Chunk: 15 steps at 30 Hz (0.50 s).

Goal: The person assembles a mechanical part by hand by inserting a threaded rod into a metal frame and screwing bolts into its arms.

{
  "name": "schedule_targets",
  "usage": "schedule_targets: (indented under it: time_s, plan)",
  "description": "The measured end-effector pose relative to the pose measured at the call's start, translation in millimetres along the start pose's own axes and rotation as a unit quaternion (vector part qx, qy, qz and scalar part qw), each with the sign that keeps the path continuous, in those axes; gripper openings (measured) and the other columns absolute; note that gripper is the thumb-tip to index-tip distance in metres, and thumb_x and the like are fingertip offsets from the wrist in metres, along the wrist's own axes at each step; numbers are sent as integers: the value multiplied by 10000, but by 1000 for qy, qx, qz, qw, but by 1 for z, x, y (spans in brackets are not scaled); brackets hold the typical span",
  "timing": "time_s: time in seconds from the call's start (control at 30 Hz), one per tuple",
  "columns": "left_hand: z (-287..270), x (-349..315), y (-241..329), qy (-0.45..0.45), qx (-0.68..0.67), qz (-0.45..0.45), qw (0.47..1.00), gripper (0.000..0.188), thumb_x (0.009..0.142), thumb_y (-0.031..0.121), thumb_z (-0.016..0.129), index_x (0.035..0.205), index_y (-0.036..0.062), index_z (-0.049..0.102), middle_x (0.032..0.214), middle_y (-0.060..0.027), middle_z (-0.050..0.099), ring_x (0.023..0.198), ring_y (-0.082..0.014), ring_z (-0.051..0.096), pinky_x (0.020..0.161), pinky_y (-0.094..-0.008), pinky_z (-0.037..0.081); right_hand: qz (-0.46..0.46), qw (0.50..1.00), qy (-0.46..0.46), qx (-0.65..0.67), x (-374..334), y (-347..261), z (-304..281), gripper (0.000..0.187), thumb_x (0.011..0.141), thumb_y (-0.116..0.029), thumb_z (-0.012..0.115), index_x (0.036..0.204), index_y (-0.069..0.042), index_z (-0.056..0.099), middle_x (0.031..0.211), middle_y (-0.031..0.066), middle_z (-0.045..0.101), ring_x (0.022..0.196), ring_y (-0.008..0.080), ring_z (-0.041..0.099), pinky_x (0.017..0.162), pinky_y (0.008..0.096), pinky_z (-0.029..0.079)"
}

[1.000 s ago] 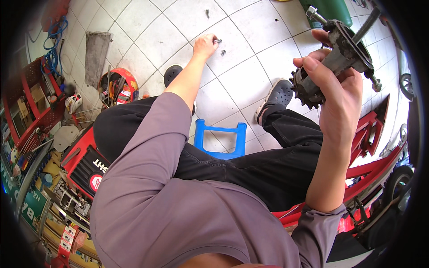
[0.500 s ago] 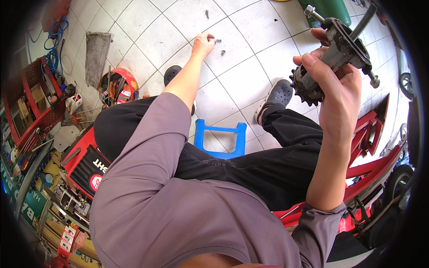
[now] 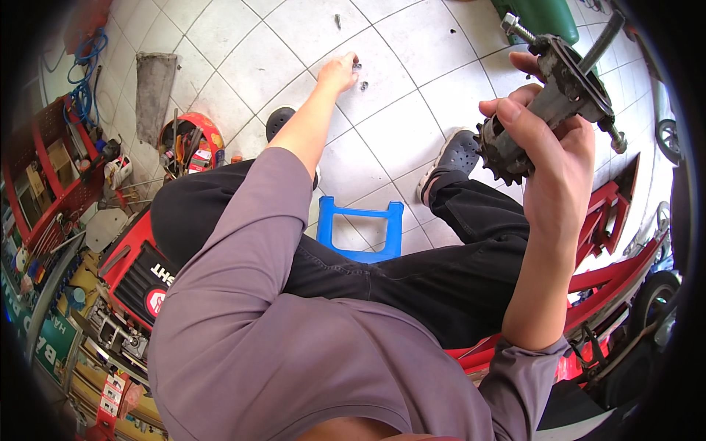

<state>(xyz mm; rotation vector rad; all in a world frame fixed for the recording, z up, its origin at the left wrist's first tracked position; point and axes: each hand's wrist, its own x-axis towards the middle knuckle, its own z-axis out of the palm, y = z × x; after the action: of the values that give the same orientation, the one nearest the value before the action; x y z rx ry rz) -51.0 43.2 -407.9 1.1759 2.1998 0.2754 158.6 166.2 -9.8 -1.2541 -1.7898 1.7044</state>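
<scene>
While your left arm reaches forward, almost straight and past your left knee, your left hand (image 3: pixel 338 72) is low over the white tiled floor (image 3: pixel 404 110). The fingers of this hand bend together, with the tips just beside a small metal piece (image 3: pixel 357 66); whether they pinch it or only touch it, I cannot tell. Another small piece (image 3: pixel 364 86) lies near, and farther forward lies a loose bolt (image 3: pixel 337 21).

Your right arm is bent at the elbow, and its forearm rises on your right side. There your right hand (image 3: pixel 551 140) grasps the dark toothed metal part (image 3: pixel 553 101), with thumb and fingers around its body. You hold this part in the air, tilted, its toothed ring toward you and its wider end, with two long bolts, away to the right.
</scene>
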Motion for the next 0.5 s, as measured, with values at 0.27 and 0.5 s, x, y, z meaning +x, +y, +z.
schedule_targets:
  time_s: [0.27, 0.5]
  plan:
    - [-3, 4, 6, -38, 43, -47, 997, 267, 831, 321, 617, 1029, 144, 635, 958, -123, 677, 955, -298, 637, 796, -428, 501, 4, 1000, -3, 11, -4, 1, 0, 464, 762, -104, 685, 1177, 66, 563, 745, 61, 625, 789, 186, 665, 747, 273, 487]
    - [-80, 12, 58, 135, -120, 2, 984, 265, 820, 348, 638, 914, 108, 701, 691, -58, 632, 627, -178, 607, 605, -330, 489, 13, 993, 17, 112, -9, -4, 2, 278, 757, -138, 770, 917, 13, 600, 741, 13, 626, 632, 45, 551, 524, 205, 420]
